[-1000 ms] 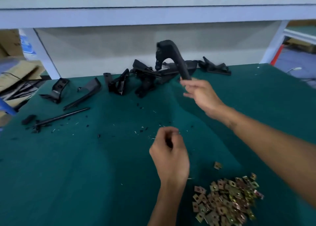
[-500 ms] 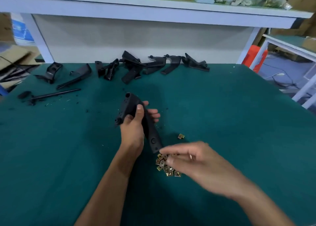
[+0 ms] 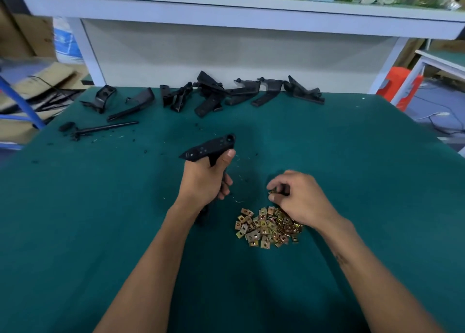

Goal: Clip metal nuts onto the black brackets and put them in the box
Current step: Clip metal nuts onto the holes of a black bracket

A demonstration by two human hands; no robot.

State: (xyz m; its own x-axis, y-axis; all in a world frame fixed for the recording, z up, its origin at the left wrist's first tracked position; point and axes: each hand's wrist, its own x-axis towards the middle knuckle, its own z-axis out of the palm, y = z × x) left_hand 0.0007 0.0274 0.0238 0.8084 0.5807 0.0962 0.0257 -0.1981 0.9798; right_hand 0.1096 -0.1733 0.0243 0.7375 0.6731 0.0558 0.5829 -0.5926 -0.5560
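My left hand point(image 3: 205, 181) grips a black bracket point(image 3: 211, 146) upright over the green table, its flat holed end sticking out above my thumb. My right hand point(image 3: 299, 196) hovers just above a heap of brass-coloured metal nuts point(image 3: 266, 228) and pinches one metal nut point(image 3: 272, 191) between its fingertips. A row of several more black brackets point(image 3: 226, 93) lies along the table's far edge. No box shows in this view.
A thin black rod point(image 3: 105, 128) and small black scraps lie at the far left of the green table point(image 3: 100, 232). A white shelf frame point(image 3: 226, 7) stands behind the table. Cardboard and cables are on the floor to the left.
The bracket passed from my right hand to my left hand and came down near the table. My right hand reached into the nut heap and lifted a nut.
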